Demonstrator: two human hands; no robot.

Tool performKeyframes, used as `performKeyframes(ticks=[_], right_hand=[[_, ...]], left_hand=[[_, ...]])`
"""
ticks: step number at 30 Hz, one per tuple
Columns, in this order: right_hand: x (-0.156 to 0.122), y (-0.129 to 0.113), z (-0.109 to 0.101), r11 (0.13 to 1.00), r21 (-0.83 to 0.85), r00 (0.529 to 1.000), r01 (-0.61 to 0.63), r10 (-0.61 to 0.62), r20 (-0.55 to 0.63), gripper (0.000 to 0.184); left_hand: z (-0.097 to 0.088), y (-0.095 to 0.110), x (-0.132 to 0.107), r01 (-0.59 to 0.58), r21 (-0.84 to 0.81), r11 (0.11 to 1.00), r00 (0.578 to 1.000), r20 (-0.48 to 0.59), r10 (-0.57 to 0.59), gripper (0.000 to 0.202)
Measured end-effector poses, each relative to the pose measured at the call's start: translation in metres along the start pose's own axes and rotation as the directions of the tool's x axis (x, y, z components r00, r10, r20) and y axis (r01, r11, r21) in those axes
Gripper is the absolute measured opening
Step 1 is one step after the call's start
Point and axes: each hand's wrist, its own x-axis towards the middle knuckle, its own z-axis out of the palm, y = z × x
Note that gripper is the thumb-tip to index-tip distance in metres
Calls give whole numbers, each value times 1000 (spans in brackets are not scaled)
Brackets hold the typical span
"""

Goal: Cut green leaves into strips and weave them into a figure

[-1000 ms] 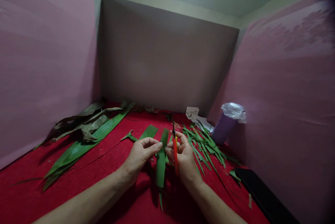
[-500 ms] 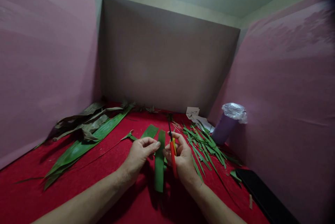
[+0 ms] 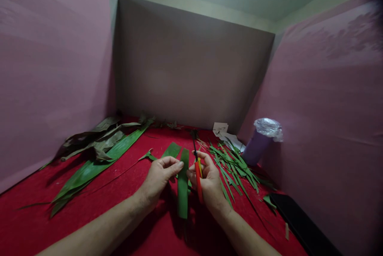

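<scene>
Between thumb and fingers, my left hand (image 3: 163,174) pinches a long green leaf strip (image 3: 182,192) by its left edge. The strip hangs lengthwise toward me over the red cloth. My right hand (image 3: 208,180) is closed around scissors (image 3: 198,180) with red and yellow handles, their dark blades pointing away from me. Its thumb and fingertip are close to the strip's right edge; whether they touch it I cannot tell. Behind my left fingers lies another wide piece of leaf (image 3: 171,150). Part of a further green piece shows behind the held strip.
Large green leaves (image 3: 98,164) and dried leaves (image 3: 104,138) lie at left. Many narrow leaf strips (image 3: 233,164) are scattered at right, near white paper (image 3: 220,128) and a purple bin (image 3: 256,146) lined with plastic. A black flat object (image 3: 302,224) rests at the right edge. Pink walls enclose both sides.
Almost nothing differs. Both hands, the leaf strip and the scissors keep nearly the same position, with only a tiny shift in the view.
</scene>
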Motion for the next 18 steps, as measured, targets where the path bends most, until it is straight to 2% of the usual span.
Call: performKeyframes(ticks=[18], right_hand=[[0, 2, -2, 1000, -17, 1000, 14, -14, 6, 49]], left_hand=[[0, 0, -2, 38, -42, 998, 999, -14, -38, 21]])
